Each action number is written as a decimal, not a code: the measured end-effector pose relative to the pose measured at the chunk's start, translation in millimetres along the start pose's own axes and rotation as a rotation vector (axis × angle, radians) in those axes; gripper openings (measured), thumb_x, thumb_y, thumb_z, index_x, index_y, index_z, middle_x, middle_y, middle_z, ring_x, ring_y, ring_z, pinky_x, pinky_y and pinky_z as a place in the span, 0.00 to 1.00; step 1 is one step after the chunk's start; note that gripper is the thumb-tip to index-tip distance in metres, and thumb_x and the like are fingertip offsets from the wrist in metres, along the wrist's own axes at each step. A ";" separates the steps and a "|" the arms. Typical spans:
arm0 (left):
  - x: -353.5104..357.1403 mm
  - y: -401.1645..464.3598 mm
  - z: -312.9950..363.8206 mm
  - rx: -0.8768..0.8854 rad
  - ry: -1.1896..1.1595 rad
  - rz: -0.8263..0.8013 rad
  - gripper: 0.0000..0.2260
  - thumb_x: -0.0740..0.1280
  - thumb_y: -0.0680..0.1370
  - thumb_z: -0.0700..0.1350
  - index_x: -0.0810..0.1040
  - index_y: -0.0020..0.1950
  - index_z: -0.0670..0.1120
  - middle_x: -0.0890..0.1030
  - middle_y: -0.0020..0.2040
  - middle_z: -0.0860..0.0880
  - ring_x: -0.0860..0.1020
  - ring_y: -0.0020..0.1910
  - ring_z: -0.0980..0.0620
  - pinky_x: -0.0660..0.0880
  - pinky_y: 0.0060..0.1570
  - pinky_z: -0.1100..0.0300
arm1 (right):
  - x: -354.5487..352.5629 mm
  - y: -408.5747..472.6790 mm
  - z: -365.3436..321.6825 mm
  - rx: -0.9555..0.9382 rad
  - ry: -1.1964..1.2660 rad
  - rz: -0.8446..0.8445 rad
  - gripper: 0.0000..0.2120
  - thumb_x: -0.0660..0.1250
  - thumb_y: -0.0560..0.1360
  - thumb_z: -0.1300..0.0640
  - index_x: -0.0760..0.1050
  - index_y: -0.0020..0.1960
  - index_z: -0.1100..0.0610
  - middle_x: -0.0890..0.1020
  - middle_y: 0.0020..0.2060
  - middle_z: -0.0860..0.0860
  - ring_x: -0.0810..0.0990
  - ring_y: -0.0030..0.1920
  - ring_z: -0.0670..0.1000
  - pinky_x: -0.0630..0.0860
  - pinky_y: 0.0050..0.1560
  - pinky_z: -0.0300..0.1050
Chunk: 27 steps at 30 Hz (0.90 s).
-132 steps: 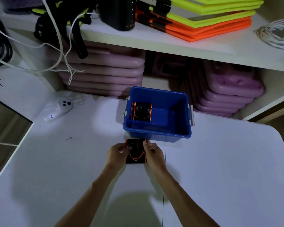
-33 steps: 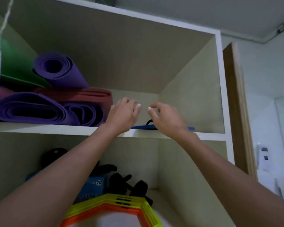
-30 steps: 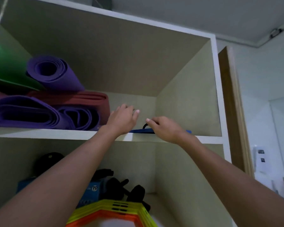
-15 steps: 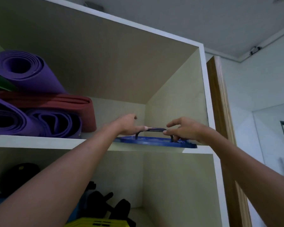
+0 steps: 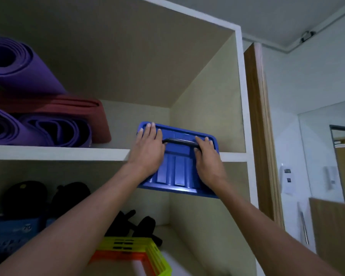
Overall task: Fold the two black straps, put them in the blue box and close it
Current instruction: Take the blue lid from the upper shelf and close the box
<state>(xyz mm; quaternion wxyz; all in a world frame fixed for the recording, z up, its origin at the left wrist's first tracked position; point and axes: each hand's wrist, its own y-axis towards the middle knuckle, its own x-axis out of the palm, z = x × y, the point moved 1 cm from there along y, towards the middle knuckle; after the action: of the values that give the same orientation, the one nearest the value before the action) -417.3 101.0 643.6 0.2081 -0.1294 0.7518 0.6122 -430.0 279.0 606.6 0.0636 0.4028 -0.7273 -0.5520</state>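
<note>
Up high, both hands, left (image 5: 147,150) and right (image 5: 208,158), fingers flat on the tilted blue plastic lid (image 5: 175,172) with a black handle (image 5: 180,140), by the white shelf (image 5: 58,153).

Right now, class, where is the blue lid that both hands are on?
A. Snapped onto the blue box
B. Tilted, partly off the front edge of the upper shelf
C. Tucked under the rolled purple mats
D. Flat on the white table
B. The blue lid tilts out past the upper shelf edge, with the left hand and right hand on it.
</note>
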 end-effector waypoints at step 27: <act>85.9 -642.7 -33.6 -0.439 -0.119 -0.866 0.31 0.38 0.83 0.52 0.72 0.67 0.34 0.73 0.67 0.34 0.72 0.67 0.36 0.47 0.72 0.53 | 185.8 -576.7 -1.6 0.151 0.067 -0.833 0.23 0.53 0.84 0.60 0.57 0.78 0.54 0.49 0.78 0.57 0.44 0.79 0.55 0.38 0.75 0.42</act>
<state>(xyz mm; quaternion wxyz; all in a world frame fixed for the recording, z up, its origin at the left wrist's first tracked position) -209.3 -66.0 51.7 0.4542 -0.4357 0.4687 0.6198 -255.8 117.8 49.1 -0.1710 0.6834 -0.5385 -0.4623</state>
